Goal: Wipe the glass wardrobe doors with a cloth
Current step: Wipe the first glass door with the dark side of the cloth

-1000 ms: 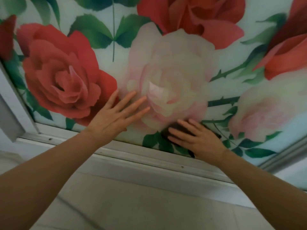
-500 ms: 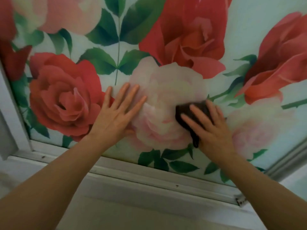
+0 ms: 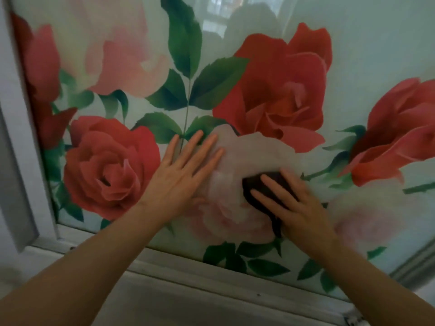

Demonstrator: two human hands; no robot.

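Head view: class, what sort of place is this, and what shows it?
Probably a bedroom or similar room at home: a rose-printed glass wardrobe door in a pale frame, with a window reflected in it.

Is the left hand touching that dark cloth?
Apart. The head view shows pale rose print between the left hand and the cloth under the right hand.

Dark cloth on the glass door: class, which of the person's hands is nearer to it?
Right. The right hand presses flat on the cloth, covering much of it. The left hand lies flat on the glass door to the cloth's left, not touching it.
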